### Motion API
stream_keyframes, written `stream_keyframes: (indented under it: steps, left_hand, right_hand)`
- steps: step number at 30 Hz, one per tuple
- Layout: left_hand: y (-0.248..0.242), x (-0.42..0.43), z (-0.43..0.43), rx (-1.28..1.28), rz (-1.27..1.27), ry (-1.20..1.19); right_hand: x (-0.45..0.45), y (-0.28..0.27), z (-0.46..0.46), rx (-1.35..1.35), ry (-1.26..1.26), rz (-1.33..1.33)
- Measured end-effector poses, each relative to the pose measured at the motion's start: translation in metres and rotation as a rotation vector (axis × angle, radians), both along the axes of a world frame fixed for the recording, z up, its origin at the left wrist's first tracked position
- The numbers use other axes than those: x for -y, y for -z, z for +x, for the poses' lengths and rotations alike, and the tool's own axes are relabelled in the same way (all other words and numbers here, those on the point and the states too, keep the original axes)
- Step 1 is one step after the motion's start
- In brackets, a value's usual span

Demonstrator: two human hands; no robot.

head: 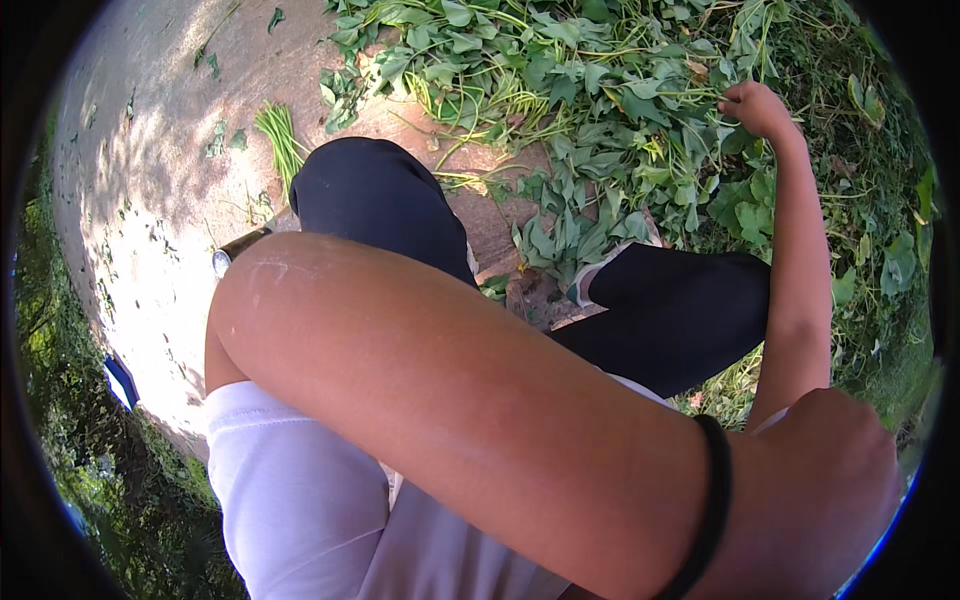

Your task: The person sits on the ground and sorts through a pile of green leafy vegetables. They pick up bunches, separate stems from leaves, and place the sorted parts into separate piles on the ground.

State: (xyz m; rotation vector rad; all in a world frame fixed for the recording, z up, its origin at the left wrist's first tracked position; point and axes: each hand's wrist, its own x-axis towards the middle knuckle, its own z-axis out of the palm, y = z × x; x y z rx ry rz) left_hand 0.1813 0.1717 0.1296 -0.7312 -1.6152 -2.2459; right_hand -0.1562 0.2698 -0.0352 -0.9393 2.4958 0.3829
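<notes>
My right hand (759,111) reaches out at the upper right, its fingertips pinched on a thin green stem at the edge of a heap of leafy vines (570,90). The vines look like sweet potato greens, with long pale stems and broad leaves. My left forearm crosses close under the camera, a black band (712,495) around its wrist. My left hand (817,487) is bent at the lower right, near my right upper arm. Its fingers are hidden, so I cannot see whether it holds anything. A bundle of trimmed green stems (277,142) lies on the ground beyond my knee.
My knees in dark trousers (375,202) are bent before me, one light shoe (596,277) beside the vines. A dark cylindrical object (244,247) shows partly behind my elbow. Loose leaves dot the sunlit concrete ground (150,247). Low plants (877,247) grow along the right.
</notes>
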Motion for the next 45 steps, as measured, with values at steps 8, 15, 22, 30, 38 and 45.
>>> stream_keyframes:
  steps: [8, 15, 22, 30, 38, 45]
  left_hand:
    - [0.015, 0.039, -0.015, -0.040, -0.366, -0.063]
    - [0.088, 0.091, -0.111, 0.326, -1.020, -0.473]
    - [0.122, 0.126, -0.175, 0.130, -0.553, -0.914]
    - [0.112, 0.142, -0.161, 0.419, -0.089, -0.323]
    - [0.126, 0.133, -0.163, 0.549, -0.232, -0.172]
    - [0.112, 0.137, -0.154, 0.637, 0.061, -0.180]
  right_hand:
    - [-0.042, -0.077, -0.023, -0.258, 0.330, -0.832]
    - [-0.051, -0.154, 0.015, -0.398, 0.513, -1.644]
    - [-0.032, -0.179, 0.051, -0.176, 0.288, -1.594]
    - [-0.001, -0.156, 0.057, -0.049, 0.337, -1.557]
    - [0.015, -0.123, 0.043, -0.348, 0.230, -1.492]
    - [0.068, -0.080, 0.102, 0.425, 0.016, -1.209]
